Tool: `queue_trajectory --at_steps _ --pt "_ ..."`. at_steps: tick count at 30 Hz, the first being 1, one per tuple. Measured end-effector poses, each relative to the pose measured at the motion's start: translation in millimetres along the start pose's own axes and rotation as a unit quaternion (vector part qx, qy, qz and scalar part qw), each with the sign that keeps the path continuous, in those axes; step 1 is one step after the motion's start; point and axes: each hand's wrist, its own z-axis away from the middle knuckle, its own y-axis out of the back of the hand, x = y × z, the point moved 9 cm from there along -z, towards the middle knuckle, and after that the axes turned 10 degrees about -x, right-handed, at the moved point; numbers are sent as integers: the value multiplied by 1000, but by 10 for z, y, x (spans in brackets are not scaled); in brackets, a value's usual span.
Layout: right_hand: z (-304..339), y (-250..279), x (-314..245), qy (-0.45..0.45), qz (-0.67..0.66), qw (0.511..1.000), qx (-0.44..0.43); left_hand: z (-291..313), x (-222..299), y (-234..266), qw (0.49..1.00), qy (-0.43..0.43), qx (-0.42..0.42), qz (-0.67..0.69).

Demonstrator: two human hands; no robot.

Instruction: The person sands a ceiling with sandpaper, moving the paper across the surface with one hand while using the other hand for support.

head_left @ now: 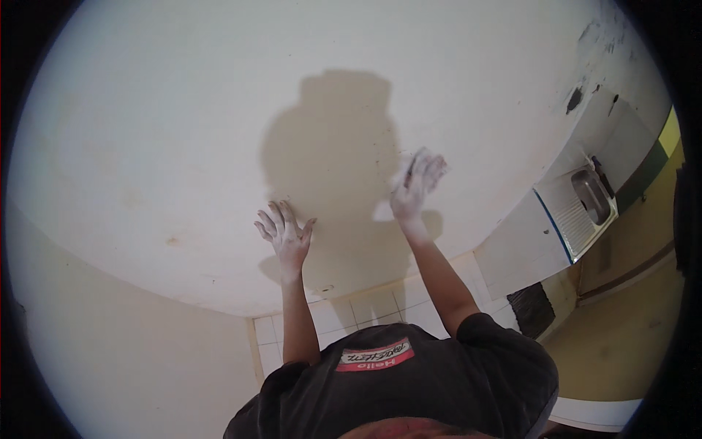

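Both hands are raised in front of me at a pale wall (pixel 183 139), white dust coating their skin. My left hand (pixel 287 233) lies against the wall with its fingers spread, holding nothing. To its right and higher up, my right hand (pixel 409 196) presses a crumpled, white-dusted wad (pixel 436 171) to the surface. Whether the wad is cloth or paper I cannot tell. Part of it is hidden behind the fingers, which are slightly blurred. Small dark specks mark the wall near that hand.
My shadow (pixel 333 139) falls across the wall between and above the hands. At the right stands a counter with a metal sink (pixel 591 197). A dark ridged mat or panel (pixel 531 310) is below it. White tiles (pixel 373 304) run along the wall's lower edge.
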Motion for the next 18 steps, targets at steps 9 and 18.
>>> queue_trajectory --at_steps 9,18 --pt "1015 -618 -534 226 87 937 -252 -17 43 27 1000 -5 -8 8" --pt "-95 108 -54 -11 12 1000 -5 -24 79 19 1000 -2 0 6"
